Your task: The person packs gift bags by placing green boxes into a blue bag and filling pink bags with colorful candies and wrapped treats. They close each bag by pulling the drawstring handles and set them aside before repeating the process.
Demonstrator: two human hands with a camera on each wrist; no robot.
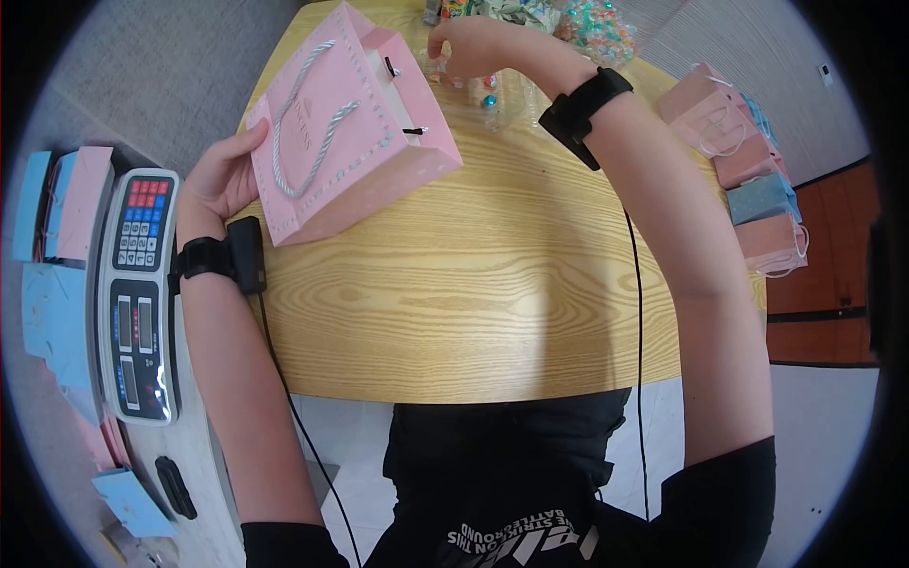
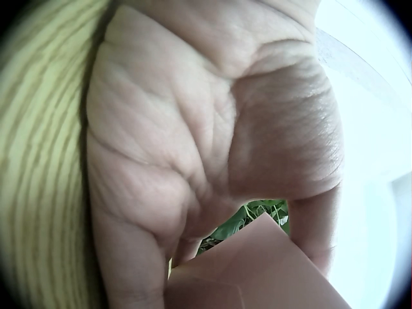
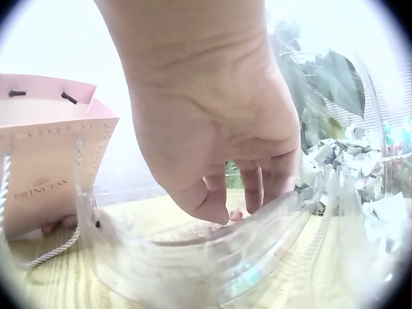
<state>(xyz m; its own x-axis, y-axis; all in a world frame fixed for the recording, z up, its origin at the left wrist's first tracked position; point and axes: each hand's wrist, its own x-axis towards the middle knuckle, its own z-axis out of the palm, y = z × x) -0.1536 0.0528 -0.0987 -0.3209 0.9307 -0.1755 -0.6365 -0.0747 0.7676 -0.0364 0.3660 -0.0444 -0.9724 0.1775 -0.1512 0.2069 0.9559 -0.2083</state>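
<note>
A pink paper gift bag (image 1: 301, 118) with silvery rope handles and the word PRINCESS leans over the table's left side. My left hand (image 1: 225, 175) grips its lower edge, thumb on the front panel and the other fingers largely hidden behind it. At the far side, my right hand (image 1: 483, 47) reaches down with bent fingers over a clear plastic bag (image 3: 193, 270). In the right wrist view its thumb and fingers hang apart behind the plastic rim, close over a small reddish piece (image 3: 237, 215). A shiny blue wrapped candy (image 1: 490, 100) lies near that hand.
A bag of colourful wrapped candies (image 1: 597, 33) stands at the back of the wooden table (image 1: 454, 312). Pink and blue gift bags (image 1: 748, 159) line the right edge. Left of the table are a scale (image 1: 142, 270) and blue bags (image 1: 57, 303). Cables run from both wrists.
</note>
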